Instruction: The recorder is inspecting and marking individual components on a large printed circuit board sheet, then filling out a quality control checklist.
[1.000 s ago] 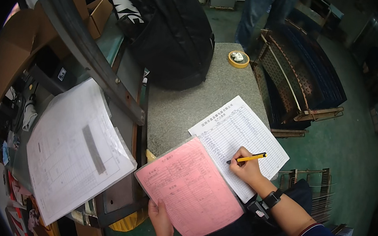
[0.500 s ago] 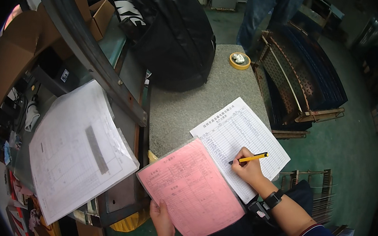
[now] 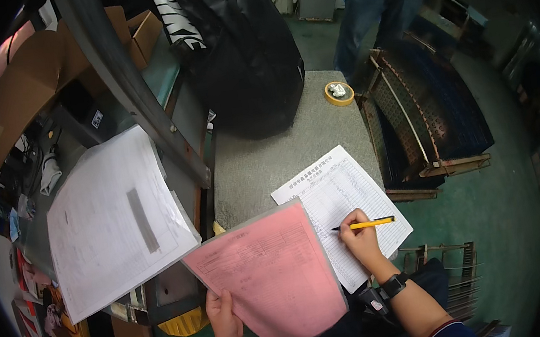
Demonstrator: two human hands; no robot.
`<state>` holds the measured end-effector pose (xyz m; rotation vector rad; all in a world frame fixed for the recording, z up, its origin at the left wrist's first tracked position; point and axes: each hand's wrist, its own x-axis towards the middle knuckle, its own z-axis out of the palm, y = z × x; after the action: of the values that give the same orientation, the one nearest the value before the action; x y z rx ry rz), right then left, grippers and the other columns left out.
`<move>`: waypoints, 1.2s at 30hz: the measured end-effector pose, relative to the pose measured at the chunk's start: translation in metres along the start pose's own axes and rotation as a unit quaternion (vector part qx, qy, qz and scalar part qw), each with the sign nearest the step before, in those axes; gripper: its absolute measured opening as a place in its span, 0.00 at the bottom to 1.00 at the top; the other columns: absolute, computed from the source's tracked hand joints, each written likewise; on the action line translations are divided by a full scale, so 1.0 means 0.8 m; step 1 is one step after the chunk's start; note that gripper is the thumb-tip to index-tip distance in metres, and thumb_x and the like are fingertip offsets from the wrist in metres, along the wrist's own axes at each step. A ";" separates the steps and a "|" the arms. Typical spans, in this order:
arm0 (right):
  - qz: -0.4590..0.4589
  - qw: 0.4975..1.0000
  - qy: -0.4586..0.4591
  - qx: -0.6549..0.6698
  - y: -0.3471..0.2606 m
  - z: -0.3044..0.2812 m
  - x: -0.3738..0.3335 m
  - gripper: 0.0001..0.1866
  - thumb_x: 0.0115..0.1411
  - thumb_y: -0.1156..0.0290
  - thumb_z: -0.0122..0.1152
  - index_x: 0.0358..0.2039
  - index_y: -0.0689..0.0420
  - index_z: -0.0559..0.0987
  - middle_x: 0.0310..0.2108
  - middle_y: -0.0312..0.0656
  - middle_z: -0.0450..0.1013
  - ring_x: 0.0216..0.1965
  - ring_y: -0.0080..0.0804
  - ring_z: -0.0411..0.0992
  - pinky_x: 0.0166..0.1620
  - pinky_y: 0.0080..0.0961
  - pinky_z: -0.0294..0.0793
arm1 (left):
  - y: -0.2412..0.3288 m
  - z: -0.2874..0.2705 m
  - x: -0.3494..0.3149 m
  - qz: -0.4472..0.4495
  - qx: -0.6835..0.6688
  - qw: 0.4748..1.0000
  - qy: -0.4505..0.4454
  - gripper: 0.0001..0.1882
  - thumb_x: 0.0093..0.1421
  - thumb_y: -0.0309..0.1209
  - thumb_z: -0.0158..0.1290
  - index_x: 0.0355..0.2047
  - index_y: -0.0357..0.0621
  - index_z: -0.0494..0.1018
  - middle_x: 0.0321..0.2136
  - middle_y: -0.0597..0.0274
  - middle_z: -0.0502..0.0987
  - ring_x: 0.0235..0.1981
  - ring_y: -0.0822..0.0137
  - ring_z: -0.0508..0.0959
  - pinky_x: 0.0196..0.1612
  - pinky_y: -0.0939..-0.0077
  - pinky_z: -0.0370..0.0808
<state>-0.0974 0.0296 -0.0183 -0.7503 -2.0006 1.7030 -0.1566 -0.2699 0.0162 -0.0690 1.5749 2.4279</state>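
Now the right hand (image 3: 360, 241) grips a yellow pen (image 3: 364, 225) on the white form (image 3: 341, 207); the left hand (image 3: 224, 317) pinches the pink sheet (image 3: 268, 272). Best keep both papers still.

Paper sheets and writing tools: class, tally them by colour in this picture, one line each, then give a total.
White sheets: 2, the form under the right hand and the sheet hanging on the left.
Pink sheets: 1, the pink sheet held by the left hand.
Yellow pens: 1, the pen in the right hand.
Total: 4
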 end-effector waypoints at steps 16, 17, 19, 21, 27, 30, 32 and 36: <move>-0.171 0.893 0.159 -0.385 0.001 -0.080 -0.015 0.13 0.58 0.76 0.47 0.44 0.56 0.73 0.42 0.45 0.71 0.46 0.40 0.66 0.49 0.28 0.59 | -0.024 0.062 0.043 -0.077 -0.004 0.996 -0.040 0.21 0.54 0.15 0.35 0.50 0.33 0.60 0.49 0.55 0.68 0.49 0.67 0.68 0.54 0.75 0.62; -0.176 0.893 0.161 -0.383 -0.007 -0.083 -0.014 0.14 0.58 0.76 0.46 0.45 0.56 0.73 0.42 0.45 0.71 0.46 0.40 0.65 0.49 0.28 0.58 | -0.025 0.062 0.044 -0.079 -0.003 0.996 -0.041 0.21 0.54 0.15 0.35 0.50 0.33 0.60 0.49 0.55 0.68 0.49 0.67 0.68 0.54 0.75 0.62; -0.219 0.880 0.186 -0.379 -0.019 -0.086 -0.005 0.13 0.60 0.73 0.47 0.44 0.57 0.74 0.34 0.40 0.73 0.39 0.32 0.68 0.44 0.24 0.62 | -0.029 0.062 0.048 -0.064 0.017 0.997 -0.039 0.23 0.51 0.14 0.35 0.50 0.32 0.61 0.48 0.55 0.68 0.49 0.68 0.68 0.54 0.76 0.62; -0.035 0.994 0.088 -0.045 -0.024 -0.083 0.000 0.11 0.61 0.71 0.47 0.40 0.59 0.75 0.25 0.35 0.71 0.28 0.21 0.67 0.34 0.17 0.65 | -0.027 0.057 0.052 -0.039 0.077 0.995 -0.052 0.23 0.51 0.15 0.34 0.49 0.32 0.62 0.47 0.56 0.69 0.48 0.68 0.68 0.53 0.76 0.62; -0.004 0.998 0.041 -0.049 0.008 -0.055 0.031 0.04 0.51 0.73 0.55 0.27 0.58 0.72 0.17 0.31 0.66 0.19 0.16 0.62 0.24 0.16 0.62 | -0.047 0.048 0.068 0.039 0.238 0.970 -0.024 0.15 0.58 0.20 0.40 0.46 0.32 0.63 0.42 0.56 0.70 0.44 0.69 0.69 0.50 0.77 0.63; -0.027 0.993 0.052 -0.106 -0.002 -0.053 0.030 0.05 0.47 0.74 0.57 0.23 0.58 0.70 0.16 0.33 0.66 0.19 0.18 0.63 0.23 0.18 0.63 | -0.046 0.053 0.065 0.056 0.261 0.964 -0.008 0.14 0.59 0.22 0.41 0.45 0.31 0.64 0.41 0.56 0.71 0.43 0.69 0.69 0.49 0.77 0.63; -0.041 0.988 0.050 -0.138 -0.004 -0.050 0.027 0.06 0.46 0.74 0.57 0.21 0.58 0.69 0.16 0.34 0.66 0.19 0.19 0.64 0.23 0.18 0.63 | -0.045 0.053 0.064 0.062 0.265 0.962 0.002 0.14 0.59 0.22 0.41 0.45 0.31 0.64 0.41 0.56 0.71 0.43 0.69 0.69 0.49 0.76 0.64; -0.057 0.987 0.045 -0.146 -0.005 -0.050 0.028 0.06 0.46 0.74 0.57 0.21 0.58 0.69 0.16 0.34 0.67 0.19 0.19 0.65 0.23 0.18 0.63 | -0.043 0.053 0.066 0.071 0.272 0.960 0.002 0.14 0.59 0.22 0.41 0.45 0.31 0.65 0.40 0.56 0.71 0.42 0.69 0.70 0.48 0.76 0.64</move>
<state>-0.0904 0.0738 -0.0084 -0.7765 -2.2091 1.3056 -0.1955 -0.2087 -0.0063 0.1448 2.2537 1.9938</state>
